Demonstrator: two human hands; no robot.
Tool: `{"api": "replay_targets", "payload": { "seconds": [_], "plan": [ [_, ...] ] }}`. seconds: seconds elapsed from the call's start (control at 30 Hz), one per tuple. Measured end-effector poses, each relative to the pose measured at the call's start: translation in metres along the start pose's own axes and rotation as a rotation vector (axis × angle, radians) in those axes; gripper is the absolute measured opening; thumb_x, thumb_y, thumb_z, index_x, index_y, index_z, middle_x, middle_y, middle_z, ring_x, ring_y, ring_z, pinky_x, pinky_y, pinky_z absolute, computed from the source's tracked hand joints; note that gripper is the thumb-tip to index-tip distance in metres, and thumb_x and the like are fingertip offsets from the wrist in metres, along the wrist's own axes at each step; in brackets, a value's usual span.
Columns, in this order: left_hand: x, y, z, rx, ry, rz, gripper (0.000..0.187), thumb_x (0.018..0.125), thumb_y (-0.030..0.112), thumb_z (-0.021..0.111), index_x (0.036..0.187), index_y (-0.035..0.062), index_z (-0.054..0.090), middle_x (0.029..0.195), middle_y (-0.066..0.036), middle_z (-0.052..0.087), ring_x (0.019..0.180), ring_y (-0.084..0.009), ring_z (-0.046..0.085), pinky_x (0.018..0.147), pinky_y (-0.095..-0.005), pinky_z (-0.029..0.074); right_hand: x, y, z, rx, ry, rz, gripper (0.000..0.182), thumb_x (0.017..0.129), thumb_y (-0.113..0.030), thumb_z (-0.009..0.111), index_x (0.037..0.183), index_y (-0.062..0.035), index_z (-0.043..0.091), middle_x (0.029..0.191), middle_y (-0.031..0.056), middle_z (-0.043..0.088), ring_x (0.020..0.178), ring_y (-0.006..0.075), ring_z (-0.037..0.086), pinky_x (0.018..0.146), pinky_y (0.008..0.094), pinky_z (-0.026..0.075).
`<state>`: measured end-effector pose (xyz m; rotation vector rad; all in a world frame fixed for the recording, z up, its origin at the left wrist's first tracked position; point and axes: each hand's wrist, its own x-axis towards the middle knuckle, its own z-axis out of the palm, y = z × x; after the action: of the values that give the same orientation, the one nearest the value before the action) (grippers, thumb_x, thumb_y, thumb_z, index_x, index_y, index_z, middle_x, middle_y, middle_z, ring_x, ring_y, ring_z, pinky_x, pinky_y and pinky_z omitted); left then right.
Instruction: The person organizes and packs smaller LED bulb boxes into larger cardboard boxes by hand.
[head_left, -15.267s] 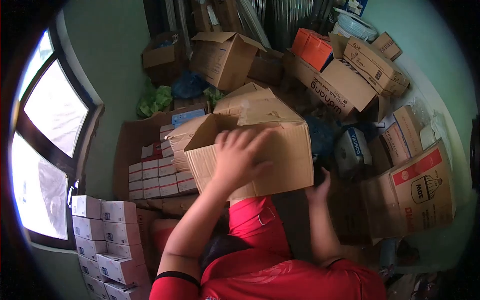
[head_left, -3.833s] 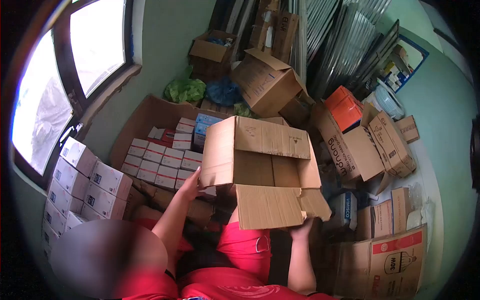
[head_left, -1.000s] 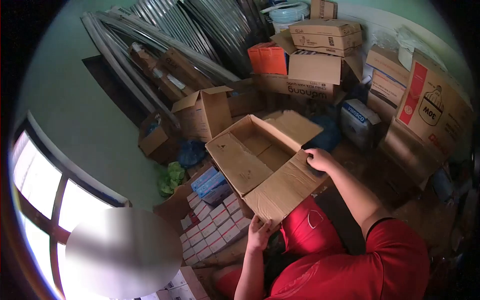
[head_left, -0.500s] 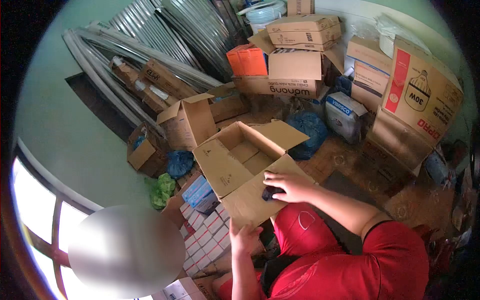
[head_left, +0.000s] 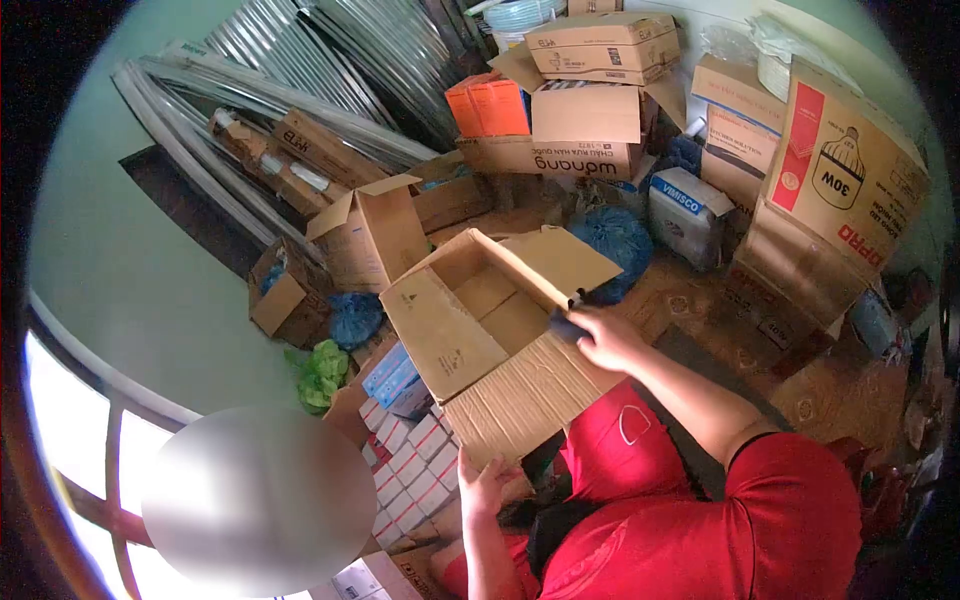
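Observation:
An open cardboard box (head_left: 440, 335) sits in front of me, tilted toward my body, its inside bare. My left hand (head_left: 486, 484) grips the near corner of its lower flap, fingers closed on the edge. At the box's right rim is my right hand (head_left: 608, 340), closed around a dark, soft bundle like a cloth (head_left: 568, 325). A small black bit shows above those fingers, against the right-hand flap. Part of the bundle is hidden by the hand.
Small white boxes (head_left: 410, 470) are stacked left of my legs, near blue boxes (head_left: 393, 375) and a green bag (head_left: 322, 375). Blue bags (head_left: 610, 250) lie beyond. Metal sheets (head_left: 350, 60) and pipes lean at the back left. Large cartons (head_left: 840, 190) stand right.
My right hand has moved with the dark bundle from the lower flap up and right to the box's rim. The lower flap has turned, showing ridged cardboard. My left hand still holds its corner.

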<state>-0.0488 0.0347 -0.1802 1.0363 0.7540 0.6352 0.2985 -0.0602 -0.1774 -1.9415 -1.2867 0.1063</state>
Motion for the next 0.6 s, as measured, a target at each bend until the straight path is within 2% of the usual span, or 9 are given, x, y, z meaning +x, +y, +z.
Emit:
{"api": "replay_targets", "payload": {
  "seconds": [0.07, 0.17, 0.3, 0.4, 0.43, 0.47, 0.5, 0.53, 0.6],
  "plan": [
    [0.000, -0.002, -0.002, 0.017, 0.003, -0.010, 0.060, 0.093, -0.006, 0.057, 0.146, 0.0065, 0.033, 0.129, -0.018, 0.057, 0.100, -0.0333, 0.069, 0.065, -0.0417, 0.065, -0.015, -0.039, 0.000, -0.229, -0.030, -0.162, 0.049, 0.088, -0.032, 0.072, 0.132, -0.0101, 0.064, 0.135, 0.0170, 0.060, 0.119, 0.0377, 0.061, 0.102, 0.0458, 0.051],
    [-0.001, -0.009, 0.000, -0.039, 0.106, -0.007, 0.061, 0.091, -0.005, 0.058, 0.147, 0.0050, 0.034, 0.127, -0.019, 0.058, 0.100, -0.0334, 0.069, 0.066, -0.0421, 0.065, -0.027, -0.071, -0.004, -0.324, -0.122, -0.338, 0.051, 0.085, -0.045, 0.074, 0.124, -0.0128, 0.068, 0.123, 0.0108, 0.063, 0.113, 0.0316, 0.059, 0.095, 0.0465, 0.053],
    [-0.002, -0.006, 0.005, -0.058, 0.076, 0.030, 0.065, 0.090, -0.004, 0.059, 0.148, 0.0039, 0.032, 0.126, -0.021, 0.058, 0.099, -0.0350, 0.069, 0.066, -0.0434, 0.066, -0.060, -0.089, 0.000, -0.209, -0.310, -0.469, 0.033, 0.086, -0.030, 0.073, 0.118, -0.0202, 0.072, 0.119, 0.0032, 0.062, 0.112, 0.0282, 0.058, 0.087, 0.0438, 0.055],
    [-0.007, -0.008, 0.006, -0.007, 0.069, 0.001, 0.061, 0.091, -0.005, 0.058, 0.145, 0.0050, 0.032, 0.128, -0.018, 0.056, 0.099, -0.0331, 0.069, 0.068, -0.0443, 0.064, -0.061, -0.085, -0.023, -0.261, -0.275, -0.389, 0.040, 0.081, -0.021, 0.074, 0.120, -0.0266, 0.072, 0.119, 0.0042, 0.065, 0.096, 0.0258, 0.062, 0.080, 0.0440, 0.055],
    [-0.006, -0.012, 0.005, -0.002, 0.063, -0.001, 0.062, 0.091, -0.005, 0.058, 0.146, 0.0054, 0.032, 0.128, -0.018, 0.056, 0.099, -0.0332, 0.069, 0.069, -0.0447, 0.064, -0.051, -0.081, -0.028, -0.291, -0.285, -0.210, 0.041, 0.081, -0.016, 0.072, 0.120, -0.0291, 0.072, 0.120, 0.0079, 0.065, 0.092, 0.0286, 0.065, 0.079, 0.0456, 0.054],
    [-0.003, -0.019, 0.001, 0.001, 0.058, -0.004, 0.063, 0.091, -0.005, 0.059, 0.146, 0.0058, 0.031, 0.128, -0.018, 0.056, 0.099, -0.0334, 0.069, 0.069, -0.0451, 0.064, -0.036, -0.067, -0.027, -0.247, -0.099, -0.210, 0.041, 0.082, -0.015, 0.070, 0.122, -0.0251, 0.072, 0.118, 0.0117, 0.066, 0.089, 0.0314, 0.067, 0.080, 0.0483, 0.053],
    [-0.002, -0.024, -0.003, 0.004, 0.050, -0.007, 0.063, 0.091, -0.005, 0.059, 0.146, 0.0062, 0.031, 0.128, -0.018, 0.056, 0.099, -0.0336, 0.068, 0.069, -0.0455, 0.064, -0.025, -0.045, -0.019, -0.214, -0.111, -0.018, 0.042, 0.085, -0.015, 0.068, 0.126, -0.0194, 0.070, 0.121, 0.0167, 0.066, 0.101, 0.0360, 0.066, 0.086, 0.0497, 0.053],
    [-0.002, -0.028, -0.005, -0.028, 0.036, -0.018, 0.063, 0.091, -0.005, 0.059, 0.146, 0.0065, 0.030, 0.127, -0.018, 0.056, 0.099, -0.0338, 0.069, 0.070, -0.0456, 0.064, -0.012, -0.023, -0.008, -0.290, 0.015, -0.021, 0.043, 0.088, -0.015, 0.065, 0.131, -0.0123, 0.066, 0.129, 0.0219, 0.063, 0.114, 0.0404, 0.061, 0.096, 0.0512, 0.052],
    [0.000, -0.033, -0.005, -0.103, 0.006, -0.031, 0.063, 0.092, -0.004, 0.060, 0.146, 0.0071, 0.029, 0.125, -0.018, 0.057, 0.098, -0.0343, 0.069, 0.072, -0.0458, 0.065, 0.014, -0.001, 0.009, -0.119, -0.106, 0.159, 0.047, 0.088, -0.013, 0.064, 0.134, -0.0070, 0.062, 0.140, 0.0249, 0.054, 0.124, 0.0491, 0.052, 0.106, 0.0535, 0.045]
  ]
}}
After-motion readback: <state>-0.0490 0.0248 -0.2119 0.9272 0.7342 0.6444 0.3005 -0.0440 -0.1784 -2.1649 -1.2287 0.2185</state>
